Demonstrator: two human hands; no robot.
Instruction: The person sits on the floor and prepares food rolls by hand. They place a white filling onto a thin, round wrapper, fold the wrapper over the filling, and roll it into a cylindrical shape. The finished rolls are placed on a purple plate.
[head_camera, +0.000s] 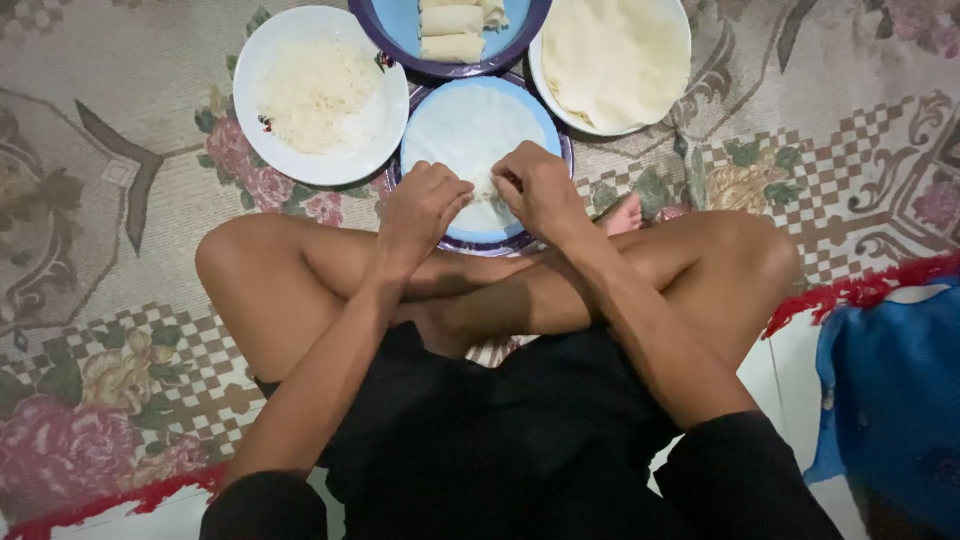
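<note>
I sit cross-legged on a patterned carpet. A blue plate (545, 118) lies just past my shins, and a thin white wrapper sheet (465, 130) is spread on it. My left hand (423, 203) and my right hand (538, 187) both rest on the near edge of that sheet, fingers curled and pinching it. A small heap of filling seems to lie between the fingers, mostly hidden. Behind it, a second blue plate (390, 25) holds finished pale rolls (452, 30).
A white bowl (250, 70) of shredded white filling stands at the back left. A white plate (684, 40) with a stack of pale wrapper sheets stands at the back right. Blue cloth (890, 400) lies past the carpet's red fringe on the right.
</note>
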